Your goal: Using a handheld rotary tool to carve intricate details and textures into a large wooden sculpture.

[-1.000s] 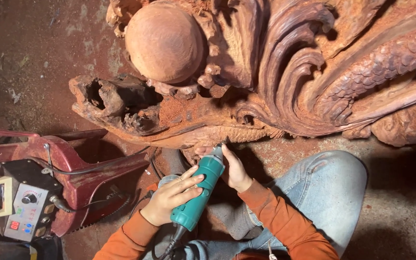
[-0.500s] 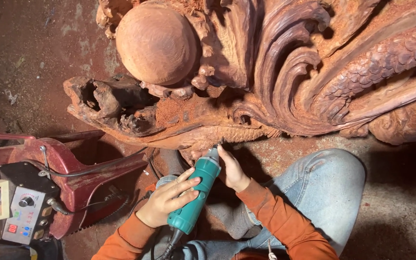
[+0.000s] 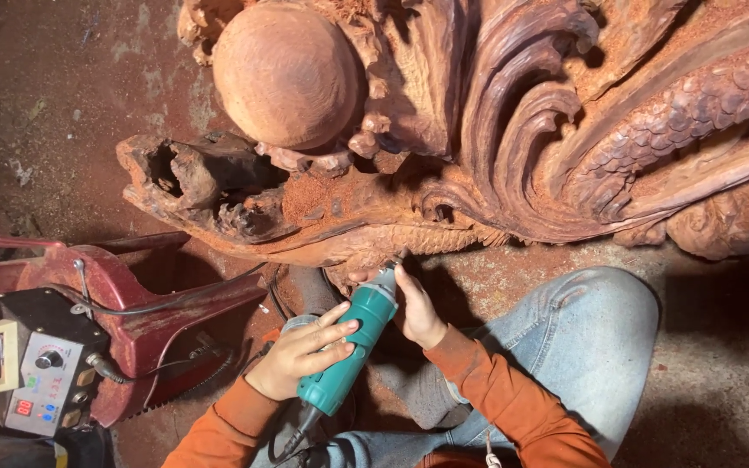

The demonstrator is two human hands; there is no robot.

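Note:
A large reddish-brown wood carving [image 3: 513, 130] with a round ball, curled waves and scaled bands fills the top of the view. A teal hand-held rotary grinder [image 3: 350, 342] points up at the carving's lower edge, its tip touching the wood. My left hand [image 3: 298, 354] wraps the grinder's body from the left. My right hand [image 3: 418, 308] steadies the tool's front end near the tip. Both sleeves are orange.
A grey control box [image 3: 41, 373] with a knob and red display sits at lower left on a dark red stool [image 3: 145, 321], with black cables running from it. My knee in light blue jeans [image 3: 582, 338] is at the right. The floor is covered in reddish dust.
The view has shifted slightly, and the grinder and both hands stay at the same spot on the carving's lower edge.

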